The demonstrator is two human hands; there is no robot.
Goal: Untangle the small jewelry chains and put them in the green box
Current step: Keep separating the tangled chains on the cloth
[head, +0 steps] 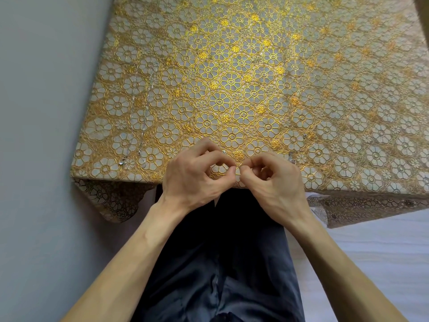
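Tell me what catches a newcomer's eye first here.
The shiny gold floral tablecloth fills the view. At its near edge the left hand and right hand meet fingertip to fingertip, pinching what looks like a fine chain. More silver chains lie stretched out along the table's left side.

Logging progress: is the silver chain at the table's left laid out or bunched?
Laid out: the chain runs in two long strands across the tablecloth, not clumped.

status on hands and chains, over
Left hand and right hand pinching at near edge, held chain too fine to see. Two chains laid out left. Green box not in view.
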